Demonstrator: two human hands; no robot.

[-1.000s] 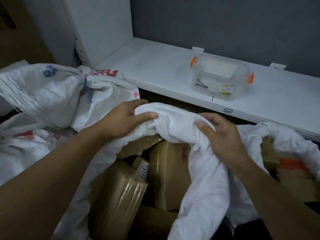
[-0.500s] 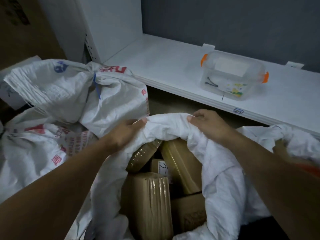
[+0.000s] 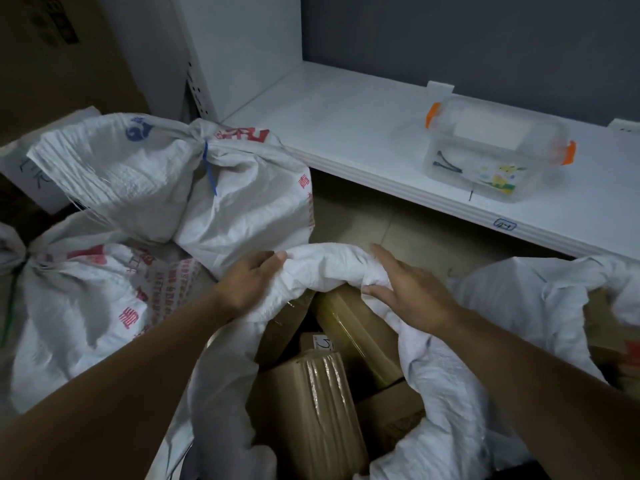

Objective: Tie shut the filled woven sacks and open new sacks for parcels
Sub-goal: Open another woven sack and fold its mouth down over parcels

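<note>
Left grip curled round rim of open sack, right grip spread on it, parcels beneath.

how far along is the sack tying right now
Done: the upper left sack and lower left sack are tied shut. In hand: the left hand grips the middle sack at its rim, the right hand rests on it, parcels visible inside. Left: tying it, then the right sack, also open.
</note>
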